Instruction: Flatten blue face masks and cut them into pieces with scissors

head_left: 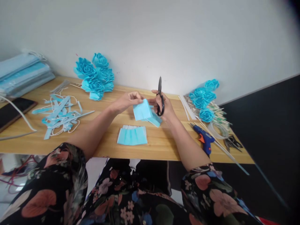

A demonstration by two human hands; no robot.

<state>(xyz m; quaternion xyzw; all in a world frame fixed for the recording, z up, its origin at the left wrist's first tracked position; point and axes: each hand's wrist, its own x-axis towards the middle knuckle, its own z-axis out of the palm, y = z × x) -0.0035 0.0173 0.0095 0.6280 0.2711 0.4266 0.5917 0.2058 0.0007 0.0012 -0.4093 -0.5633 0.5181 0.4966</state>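
Note:
Between my hands, above the middle of the table, is a folded blue piece of face mask fabric (142, 111). My left hand (130, 100) pinches its top edge between thumb and fingers. Black-handled scissors (160, 93) are in my right hand (165, 104), blades pointing up and away from the fabric; the fingers of this hand are also close to the fabric's right side, and I cannot tell how firmly they touch it. On the table just below lies another cut piece of pleated blue mask fabric (132, 135), flat, with a white layer showing behind it.
Blue fabric roses (95, 76) stand at the back left, more roses (202, 97) at the right. Mask scraps (62, 112) lie left, near a phone (16, 111) and stacked masks (23, 73). A blue glue gun (204, 137), tape roll (219, 129) and pliers (233, 143) lie right.

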